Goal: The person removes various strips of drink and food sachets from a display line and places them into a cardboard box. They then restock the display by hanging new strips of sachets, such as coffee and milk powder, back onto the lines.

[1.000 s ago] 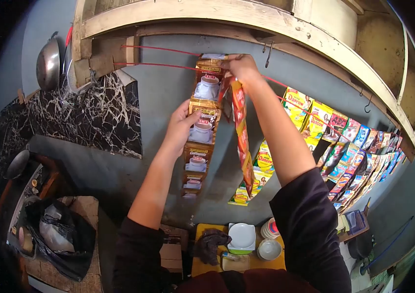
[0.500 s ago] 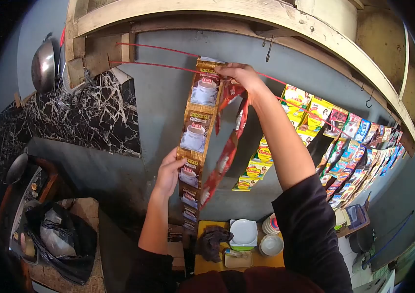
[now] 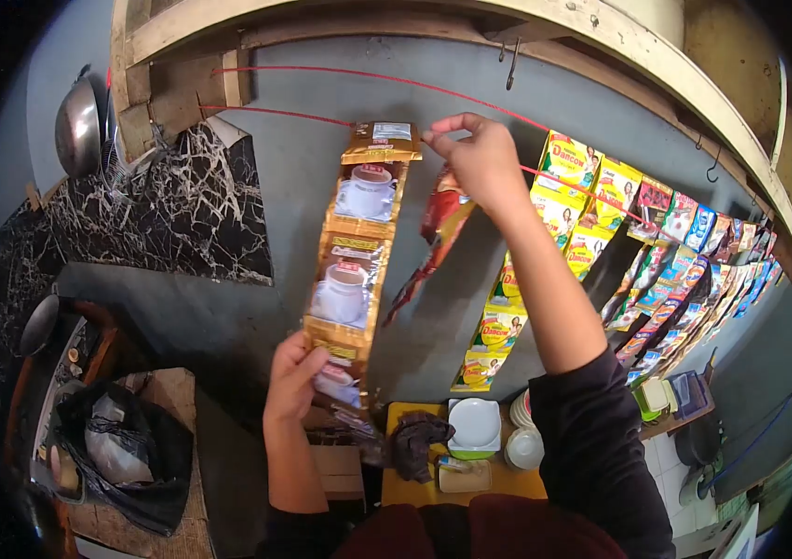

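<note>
A strip of brown and gold coffee mix sachets hangs against the wall, its top sachet folded forward over the lower red string. My left hand grips the strip lower down, thumb across the front. At the strip's top right edge, my right hand is closed in a pinch; what lies between the fingertips is hidden. A red sachet strip dangles below my right hand, just right of the coffee strip.
Yellow milk sachet strips and several other sachet strips hang to the right. Overhead runs a wooden shelf with hooks. Below are a yellow table with white plates and a black plastic bag.
The coffee strip's top is now folded over the string, and the strip slants lower left. My left hand has moved down and left; my right hand has shifted slightly right, to the strip's edge.
</note>
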### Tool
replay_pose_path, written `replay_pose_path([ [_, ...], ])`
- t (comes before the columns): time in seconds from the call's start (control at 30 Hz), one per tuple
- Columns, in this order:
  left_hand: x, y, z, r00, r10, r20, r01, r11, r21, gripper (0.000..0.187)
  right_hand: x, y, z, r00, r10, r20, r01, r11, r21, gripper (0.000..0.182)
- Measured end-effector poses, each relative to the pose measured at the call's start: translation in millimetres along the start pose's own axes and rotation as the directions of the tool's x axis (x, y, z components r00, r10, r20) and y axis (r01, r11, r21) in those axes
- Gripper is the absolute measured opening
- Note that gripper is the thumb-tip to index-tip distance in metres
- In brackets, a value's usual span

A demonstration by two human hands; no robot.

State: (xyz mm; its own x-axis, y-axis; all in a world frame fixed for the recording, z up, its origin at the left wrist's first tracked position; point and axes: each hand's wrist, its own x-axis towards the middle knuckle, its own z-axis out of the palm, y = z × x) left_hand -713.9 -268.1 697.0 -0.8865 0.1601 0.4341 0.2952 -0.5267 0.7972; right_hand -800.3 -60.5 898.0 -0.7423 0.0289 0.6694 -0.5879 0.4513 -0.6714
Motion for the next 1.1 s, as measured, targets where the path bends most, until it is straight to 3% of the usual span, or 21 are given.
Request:
replay_pose_path([
  [0.07,-7.3,11.8,3.5,0.999,-0.012,-0.044,0.013,1.0,0.026,0.022,-5.7,5.9,-12.9,0.998,0.034,0.048,-0.03,0.997,-0.068,0.018],
  [0.13,-2.4,13.9,6.7,0.996,-0.021,-0.088,0.025,0.998,0.049,0.021,-11.5,13.4,-18.2,0.984,0.049,0.172,-0.06,0.997,0.058,0.014],
  [0.2,11.6,6.0,9.0,0.98,-0.076,-0.184,0.11,0.977,0.181,0.02,-17.1,11.7,-17.4,0.97,-0.023,0.242,0.007,0.998,0.069,0.014],
  [0.27,14.3,-7.5,9.3,0.982,-0.068,-0.178,0.097,0.982,0.162,0.021,-16.3,4.3,-8.0,0.845,0.002,0.535,0.122,0.973,-0.198,0.017],
  [0.3,14.7,-9.9,15.8,0.979,-0.062,-0.194,0.088,0.988,0.127,0.021,-10.9,12.2,1.3,0.78,-0.008,0.625,0.281,0.897,-0.34,0.023],
  [0.43,13.7,-19.0,20.1,0.973,-0.034,-0.227,0.063,0.99,0.123,0.022,-6.8,8.3,12.1,0.817,0.038,0.576,0.275,0.852,-0.446,0.03],
  [0.5,11.1,-22.1,16.6,0.967,-0.036,-0.254,0.064,0.993,0.104,0.021,-0.7,6.0,4.5,0.942,-0.251,0.222,0.303,0.921,-0.247,0.037],
  [0.6,-2.0,-19.7,12.1,0.974,0.026,-0.223,0.006,0.99,0.142,0.019,19.1,13.8,-6.8,0.962,-0.263,0.076,0.274,0.929,-0.25,0.043],
  [0.63,-9.4,-15.0,15.5,0.975,0.059,-0.214,-0.032,0.991,0.126,0.02,20.2,15.5,-9.3,0.981,-0.11,0.157,0.125,0.988,-0.091,0.04],
  [0.67,-19.1,-9.3,17.8,0.976,0.054,-0.213,-0.027,0.992,0.127,0.02,17.7,19.3,-10.3,0.982,-0.104,0.155,0.119,0.989,-0.091,0.04],
  [0.73,-35.7,0.9,20.6,0.958,0.234,-0.167,-0.23,0.972,0.04,0.026,7.1,23.2,-12.1,0.991,-0.011,0.132,-0.002,0.995,0.097,0.033],
  [0.77,-37.0,2.2,26.7,0.899,0.382,-0.214,-0.38,0.923,0.05,0.034,-0.5,26.4,-15.2,0.991,-0.003,0.131,-0.01,0.995,0.096,0.033],
  [0.8,-41.8,7.8,28.4,0.865,0.453,-0.216,-0.444,0.891,0.093,0.036,-15.1,24.7,-21.0,0.983,0.064,0.17,-0.107,0.959,0.261,0.029],
  [0.83,-45.0,14.8,33.8,0.86,0.457,-0.228,-0.446,0.889,0.1,0.042,-31.0,23.1,-27.9,0.968,0.124,0.218,-0.206,0.887,0.412,0.025],
  [0.87,-47.6,19.9,38.8,0.857,0.458,-0.238,-0.446,0.889,0.106,0.049,-47.8,21.4,-36.8,0.967,0.141,0.212,-0.219,0.886,0.409,0.025],
  [0.9,-53.3,20.6,40.6,0.868,0.439,-0.232,-0.428,0.899,0.098,0.049,-66.2,19.4,-47.3,0.938,0.148,0.313,-0.282,0.851,0.443,0.023],
  [0.93,-61.4,19.7,40.8,0.865,0.457,-0.206,-0.417,0.884,0.21,0.059,-84.6,20.0,-56.0,0.903,0.148,0.404,-0.344,0.812,0.471,0.021],
  [0.97,-67.3,17.3,40.9,0.865,0.472,-0.17,-0.406,0.858,0.316,0.071,-102.4,29.1,-58.7,0.917,0.17,0.362,-0.351,0.776,0.525,0.019],
  [1.0,-70.4,13.5,41.6,0.883,0.444,-0.153,-0.388,0.872,0.298,0.071,-121.6,37.7,-62.0,0.929,0.196,0.315,-0.351,0.738,0.576,0.018],
  [1.07,-72.2,1.1,47.1,0.861,0.508,0.031,-0.509,0.86,0.034,0.093,-163.7,40.4,-82.2,0.922,0.301,0.244,-0.382,0.597,0.706,0.022],
  [1.1,-72.8,-1.9,62.4,0.897,0.437,0.056,-0.435,0.899,-0.05,0.095,-185.0,43.3,-95.0,0.91,0.34,0.237,-0.393,0.526,0.755,0.025],
])
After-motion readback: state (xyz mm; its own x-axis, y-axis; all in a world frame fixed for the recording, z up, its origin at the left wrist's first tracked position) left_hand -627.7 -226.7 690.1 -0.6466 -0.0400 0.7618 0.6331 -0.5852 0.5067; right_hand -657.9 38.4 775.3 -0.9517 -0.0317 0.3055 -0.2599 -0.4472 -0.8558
